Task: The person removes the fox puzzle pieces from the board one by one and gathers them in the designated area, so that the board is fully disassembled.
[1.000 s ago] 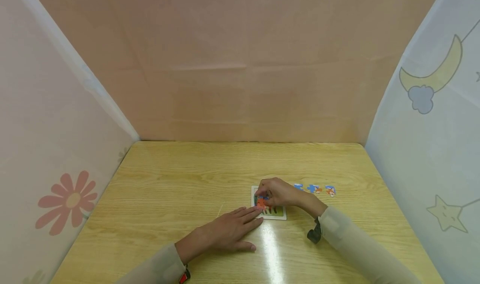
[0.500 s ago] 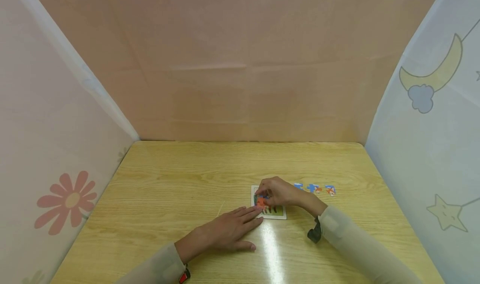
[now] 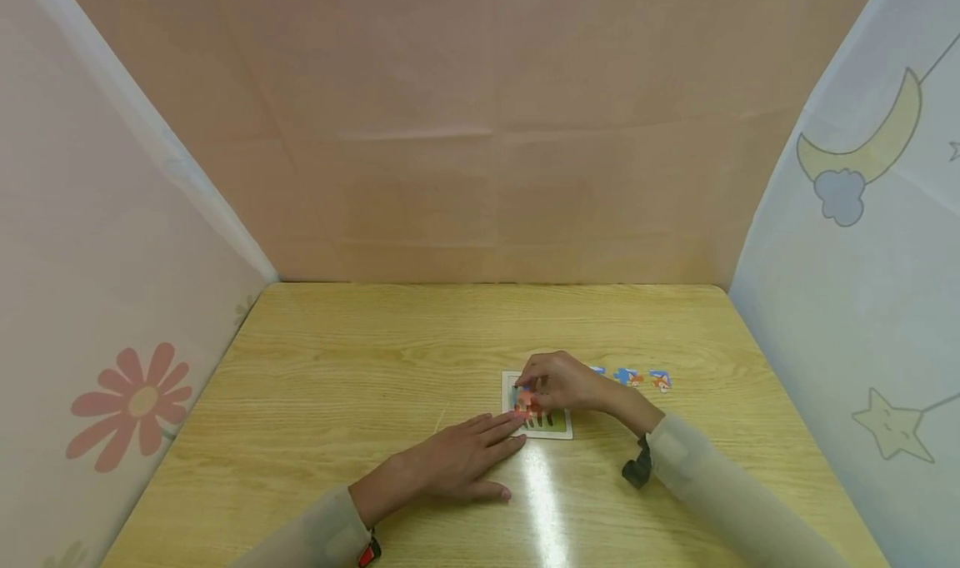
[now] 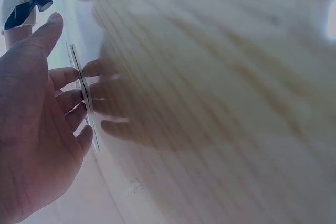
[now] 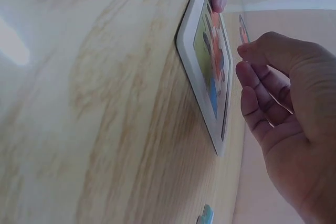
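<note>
A small jigsaw puzzle board (image 3: pixel 566 435) with a pale border lies on the table, its picture green, orange and blue. My left hand (image 3: pixel 465 460) rests with its straight fingers on the board's left front edge. In the right wrist view, the thumb and forefinger of my right hand (image 5: pixel 294 98) pinch an orange-and-dark puzzle piece (image 5: pixel 243 31), tilted on edge above the board. The head view has this right hand over the board's upper part, hiding some of it. Seen from the left wrist, the board is a thin edge under the left fingertips.
Loose blue-and-orange puzzle pieces (image 3: pixel 628 377) lie in a row right of the board, one partly behind the right hand. Fabric walls (image 3: pixel 480 176) enclose the wooden table (image 3: pixel 337 343) at the back and sides. Light glares on the tabletop in front of the board.
My right hand has shifted slightly right and up, with the pinched puzzle piece tilting off the board. The left hand stays where it was.
</note>
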### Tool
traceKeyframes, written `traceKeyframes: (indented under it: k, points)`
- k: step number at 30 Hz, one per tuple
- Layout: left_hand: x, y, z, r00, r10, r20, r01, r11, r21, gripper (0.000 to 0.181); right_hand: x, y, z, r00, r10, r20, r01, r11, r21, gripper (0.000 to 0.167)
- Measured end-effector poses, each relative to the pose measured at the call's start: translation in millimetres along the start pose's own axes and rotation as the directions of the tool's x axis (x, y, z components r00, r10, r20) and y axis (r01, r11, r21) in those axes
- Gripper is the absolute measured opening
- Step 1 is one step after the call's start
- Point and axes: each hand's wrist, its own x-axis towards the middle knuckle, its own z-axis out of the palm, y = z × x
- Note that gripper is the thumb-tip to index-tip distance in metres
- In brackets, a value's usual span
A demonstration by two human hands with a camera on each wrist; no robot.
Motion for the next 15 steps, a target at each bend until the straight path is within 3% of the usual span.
traceKeyframes:
  k: [15]
  points:
    - [0.3, -0.3, -1.0, 1.000, -0.007, 0.020, 0.008, 1.000, -0.028, 0.079, -18.9, 5.7, -6.6, 0.999, -0.018, -0.048, 0.018, 1.000, -0.015, 0.019]
